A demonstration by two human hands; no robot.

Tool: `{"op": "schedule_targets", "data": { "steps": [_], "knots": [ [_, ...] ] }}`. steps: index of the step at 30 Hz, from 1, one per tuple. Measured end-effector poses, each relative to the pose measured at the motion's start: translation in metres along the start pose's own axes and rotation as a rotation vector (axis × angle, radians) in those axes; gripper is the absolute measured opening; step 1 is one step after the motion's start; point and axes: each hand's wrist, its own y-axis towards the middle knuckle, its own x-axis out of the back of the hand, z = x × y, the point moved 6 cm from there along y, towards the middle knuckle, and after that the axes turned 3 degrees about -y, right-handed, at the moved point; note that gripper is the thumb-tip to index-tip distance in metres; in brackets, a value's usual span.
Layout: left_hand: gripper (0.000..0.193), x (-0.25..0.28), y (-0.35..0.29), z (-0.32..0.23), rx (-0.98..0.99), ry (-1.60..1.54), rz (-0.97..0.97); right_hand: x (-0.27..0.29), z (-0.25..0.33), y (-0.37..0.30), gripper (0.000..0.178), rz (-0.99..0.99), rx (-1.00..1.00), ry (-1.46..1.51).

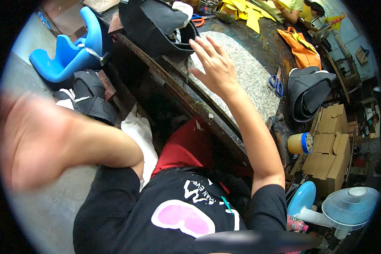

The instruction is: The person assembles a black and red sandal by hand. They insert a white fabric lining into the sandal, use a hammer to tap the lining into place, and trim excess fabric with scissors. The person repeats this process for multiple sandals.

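Note:
My left hand (38, 139) is raised at the far left, close to the camera and smeared by motion; its fingers cannot be made out. Over the speckled stone slab (252, 63) my right hand (216, 65) is stretched out, fingers spread, holding nothing. Its fingertips come near the rim of a black padded, hollow piece (156, 25) with white material in its opening; whether they touch it I cannot tell. Blue-handled scissors (277, 84) lie on the slab's right edge. Another black padded piece (310, 95) stands to the right of them.
A blue moulded form (67, 55) and more black padded pieces (91, 95) are at the left. Farther back lie yellow cut sheets (245, 12), orange-handled scissors (200, 20) and an orange bag (300, 48), near another person's arm (290, 15). A jar (298, 144), cartons (328, 152) and fan (351, 207) stand right.

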Motion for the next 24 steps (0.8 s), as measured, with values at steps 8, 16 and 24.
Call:
{"op": "schedule_targets", "data": {
  "steps": [8,16,24],
  "knots": [
    [0.046,0.07,-0.137,0.156,0.442,0.787,0.551,-0.024,-0.01,0.029,0.038,-0.113,0.019,-0.15],
    [0.08,0.06,-0.21,0.147,0.2,0.962,1.082,0.087,-0.02,-0.056,0.031,-0.386,-0.133,-0.036],
    [0.101,-0.05,-0.287,0.095,0.039,0.339,1.627,0.21,-0.016,-0.109,0.024,-0.227,-0.426,0.31]
  ]
}}
